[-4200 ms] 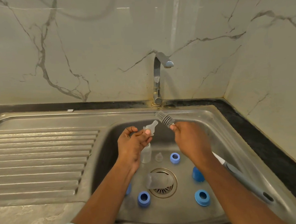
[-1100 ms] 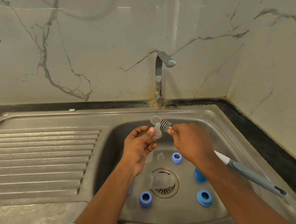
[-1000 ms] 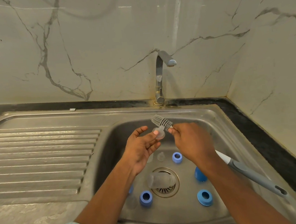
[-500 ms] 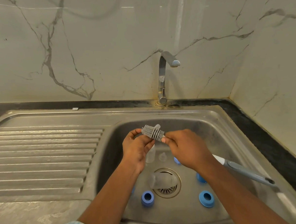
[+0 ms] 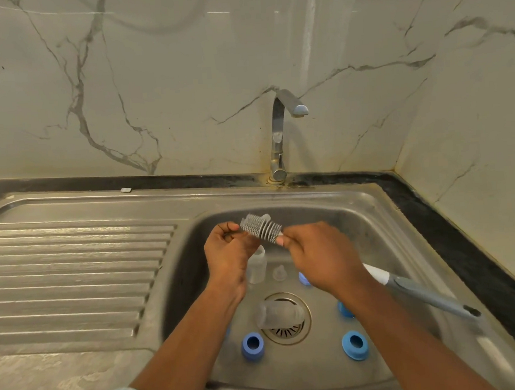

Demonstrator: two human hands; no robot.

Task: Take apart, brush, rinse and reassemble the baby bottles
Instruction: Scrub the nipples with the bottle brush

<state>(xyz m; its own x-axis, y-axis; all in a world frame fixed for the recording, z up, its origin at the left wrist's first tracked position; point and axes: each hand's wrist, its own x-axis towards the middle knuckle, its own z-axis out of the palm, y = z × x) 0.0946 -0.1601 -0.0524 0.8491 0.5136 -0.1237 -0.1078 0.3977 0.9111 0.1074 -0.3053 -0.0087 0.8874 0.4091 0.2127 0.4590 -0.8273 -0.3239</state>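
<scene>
Over the sink basin (image 5: 384,234), my right hand (image 5: 318,254) grips a grey bottle brush (image 5: 261,227) just below its bristled head; the long handle (image 5: 424,292) sticks out to the right. My left hand (image 5: 228,248) pinches a clear silicone nipple (image 5: 265,217), which shows only as a tip behind the bristles. On the basin floor stand a clear bottle (image 5: 256,268) and a second clear nipple (image 5: 279,273). Another clear bottle (image 5: 276,313) lies across the drain. Several blue collar rings (image 5: 252,346) sit around the drain.
A steel tap (image 5: 279,132) rises behind the basin, with no water running. A ribbed draining board (image 5: 73,274) lies to the left. Marble walls close the back and right, with a dark counter strip (image 5: 467,250) along the sink's right edge.
The brush head has moved left across the nipple, which is now mostly hidden behind the bristles. My left fingers have curled in more tightly round it.
</scene>
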